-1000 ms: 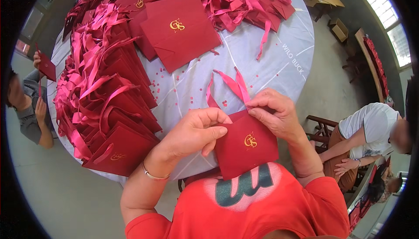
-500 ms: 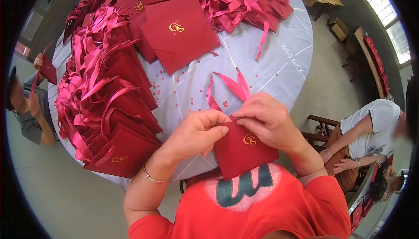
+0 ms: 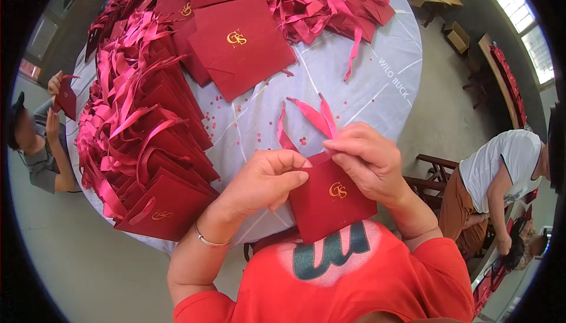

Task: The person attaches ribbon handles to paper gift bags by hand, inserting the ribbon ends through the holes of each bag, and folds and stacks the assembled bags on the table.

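A small dark-red paper bag [image 3: 333, 202] with a gold emblem lies against my front at the table's near edge. My left hand [image 3: 265, 181] is closed on its upper left corner, thumb in front. At its upper right edge my right hand [image 3: 368, 161] has thumb and forefinger pinched together, where a pink ribbon [image 3: 315, 118] meets the bag. The exact spot of that pinch is partly covered by the fingers. The ribbon's loose ends fan out beyond the bag onto the white cloth. Another ribbon end [image 3: 283, 128] rises beside my left fingers.
A long row of red bags with pink ribbons [image 3: 153, 146] fills the table's left side. Larger flat red bags [image 3: 247, 52] lie at the far middle, more ribboned bags [image 3: 354, 10] at the far right. Red confetti dots the tablecloth [image 3: 377, 105]. Two people work at either side.
My right hand has shifted slightly right and up along the bag's top edge, away from my left. The left hand stays put. The person at right has leaned and reached down.
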{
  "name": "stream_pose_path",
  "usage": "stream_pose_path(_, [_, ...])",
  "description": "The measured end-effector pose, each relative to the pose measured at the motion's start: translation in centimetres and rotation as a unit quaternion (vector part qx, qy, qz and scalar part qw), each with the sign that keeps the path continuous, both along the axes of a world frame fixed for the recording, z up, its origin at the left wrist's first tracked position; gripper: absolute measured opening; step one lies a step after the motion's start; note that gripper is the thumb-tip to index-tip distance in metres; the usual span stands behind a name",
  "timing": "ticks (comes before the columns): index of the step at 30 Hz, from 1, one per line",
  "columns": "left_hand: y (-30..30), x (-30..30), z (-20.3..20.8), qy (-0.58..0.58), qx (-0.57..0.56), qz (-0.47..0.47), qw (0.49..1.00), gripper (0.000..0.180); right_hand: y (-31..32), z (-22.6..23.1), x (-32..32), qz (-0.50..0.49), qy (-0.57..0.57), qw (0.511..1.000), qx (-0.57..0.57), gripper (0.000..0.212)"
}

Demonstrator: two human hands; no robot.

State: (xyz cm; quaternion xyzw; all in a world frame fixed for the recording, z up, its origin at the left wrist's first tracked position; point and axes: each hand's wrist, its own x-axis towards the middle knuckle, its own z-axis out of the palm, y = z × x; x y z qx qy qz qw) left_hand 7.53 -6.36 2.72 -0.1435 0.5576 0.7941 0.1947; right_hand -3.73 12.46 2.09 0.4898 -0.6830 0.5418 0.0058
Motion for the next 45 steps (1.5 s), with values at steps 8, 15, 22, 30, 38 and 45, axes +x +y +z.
stream_pose_path(8, [0.4, -0.3, 0.5, -0.015, -0.061, 0.014, 0.998, 0.011, 0.6, 0.1, 0.2, -0.009, 0.053, 0.998, 0.033, 0.021])
stream_pose_path(15, [0.6, 0.0, 0.3, 0.012, -0.040, 0.027, 0.999, 0.012, 0.0, -0.6, 0.2, 0.038, -0.014, 0.998, 0.043, 0.018])
stream_pose_path(22, [-0.2, 0.1, 0.2, 0.000, -0.042, -0.017, 0.999, 0.011, -0.1, -0.7, 0.1, 0.057, -0.037, 0.997, 0.046, 0.016])
stream_pose_path(30, [-0.5, 0.3, -0.2, 0.029, 0.036, -0.056, 0.997, 0.010, -0.1, -0.2, 0.6, 0.068, -0.034, 0.997, 0.031, 0.015])
stream_pose_path(38, [0.5, 0.5, 0.4, 0.024, -0.020, 0.012, 0.999, 0.012, 0.4, -1.0, 0.5, 0.026, -0.099, 0.995, 0.018, 0.013])
stream_pose_path(45, [0.9, 0.1, 0.8, 0.012, -0.010, 0.085, 0.996, 0.021, 0.4, -0.2, 0.9, -0.007, -0.104, 0.993, 0.057, 0.012])
